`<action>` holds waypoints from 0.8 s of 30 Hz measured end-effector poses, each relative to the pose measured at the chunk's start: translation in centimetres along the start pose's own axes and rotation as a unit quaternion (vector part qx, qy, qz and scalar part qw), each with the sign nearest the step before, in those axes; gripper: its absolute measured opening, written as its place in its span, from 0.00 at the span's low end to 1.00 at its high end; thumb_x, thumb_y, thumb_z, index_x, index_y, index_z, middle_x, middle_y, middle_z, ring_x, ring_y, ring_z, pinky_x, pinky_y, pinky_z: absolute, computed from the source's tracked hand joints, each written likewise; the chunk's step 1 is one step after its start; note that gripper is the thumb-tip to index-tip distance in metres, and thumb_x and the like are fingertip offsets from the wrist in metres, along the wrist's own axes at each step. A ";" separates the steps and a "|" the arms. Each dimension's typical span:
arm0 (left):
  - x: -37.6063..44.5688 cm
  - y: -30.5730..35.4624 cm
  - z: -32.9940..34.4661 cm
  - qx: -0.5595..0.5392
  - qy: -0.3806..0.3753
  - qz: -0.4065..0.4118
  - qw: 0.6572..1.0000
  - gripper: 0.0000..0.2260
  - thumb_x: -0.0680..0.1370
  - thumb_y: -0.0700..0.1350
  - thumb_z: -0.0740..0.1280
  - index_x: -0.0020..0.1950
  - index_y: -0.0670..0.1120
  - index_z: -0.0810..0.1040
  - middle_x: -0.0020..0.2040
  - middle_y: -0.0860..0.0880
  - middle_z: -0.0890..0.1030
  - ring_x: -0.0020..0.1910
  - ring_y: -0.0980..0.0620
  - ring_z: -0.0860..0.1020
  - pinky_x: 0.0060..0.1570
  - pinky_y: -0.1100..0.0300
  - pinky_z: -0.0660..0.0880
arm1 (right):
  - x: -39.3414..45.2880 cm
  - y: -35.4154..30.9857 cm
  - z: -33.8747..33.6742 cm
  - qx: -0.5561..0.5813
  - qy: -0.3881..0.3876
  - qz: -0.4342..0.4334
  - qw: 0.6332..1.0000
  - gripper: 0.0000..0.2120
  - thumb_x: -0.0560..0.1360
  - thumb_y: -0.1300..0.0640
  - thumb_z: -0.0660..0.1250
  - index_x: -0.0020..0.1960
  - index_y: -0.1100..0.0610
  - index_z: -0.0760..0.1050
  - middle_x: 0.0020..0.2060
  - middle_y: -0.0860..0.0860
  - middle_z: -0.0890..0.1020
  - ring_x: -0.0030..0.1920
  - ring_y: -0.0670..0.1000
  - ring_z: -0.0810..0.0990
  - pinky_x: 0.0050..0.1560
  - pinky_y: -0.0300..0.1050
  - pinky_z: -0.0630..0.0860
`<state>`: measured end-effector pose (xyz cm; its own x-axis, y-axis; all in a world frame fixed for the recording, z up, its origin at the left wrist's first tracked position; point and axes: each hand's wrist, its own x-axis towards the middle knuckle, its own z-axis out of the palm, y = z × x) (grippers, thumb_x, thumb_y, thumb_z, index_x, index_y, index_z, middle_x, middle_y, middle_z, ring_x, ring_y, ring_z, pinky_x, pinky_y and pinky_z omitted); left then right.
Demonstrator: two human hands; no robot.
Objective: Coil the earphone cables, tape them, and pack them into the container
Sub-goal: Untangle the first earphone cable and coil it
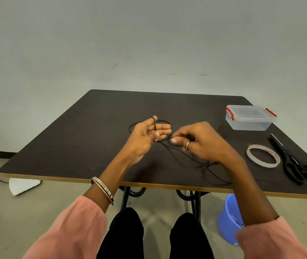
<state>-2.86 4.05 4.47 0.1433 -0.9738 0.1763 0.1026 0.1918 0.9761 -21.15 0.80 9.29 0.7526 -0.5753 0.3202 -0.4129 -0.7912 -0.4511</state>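
So far I'm only coiling: left hand [147,134] spread, cable [184,155] looped over it, right hand [195,141] pinching it; tape [263,155], box [249,117] untouched beyond.

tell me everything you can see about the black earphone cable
The earphone cable is thin, black and looks rubbery. One turn is looped over the straight fingers of the left hand, held palm up above the table. The right hand pinches a strand beside it. More of the cable lies in a loose loop on the table behind the left hand, and slack strands trail under the right wrist to the near edge. No earbuds or plug can be made out.
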 end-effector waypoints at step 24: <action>-1.8 1.9 1.7 -0.201 -0.229 0.027 0.952 0.21 0.75 0.32 0.60 0.69 0.37 0.67 0.48 0.45 0.83 0.42 0.51 0.83 0.44 0.62 0.79 | 3.6 3.8 0.8 0.210 0.232 0.089 0.946 0.12 0.76 0.55 0.68 0.38 0.61 0.80 0.28 0.58 0.80 0.28 0.50 0.74 0.28 0.43 0.71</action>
<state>-4.63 5.95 6.18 -0.2763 -0.8944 0.3516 0.4881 0.1845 0.8530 -19.66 -4.10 8.07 0.3447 -0.7979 0.4945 -0.1988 -0.5769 -0.7923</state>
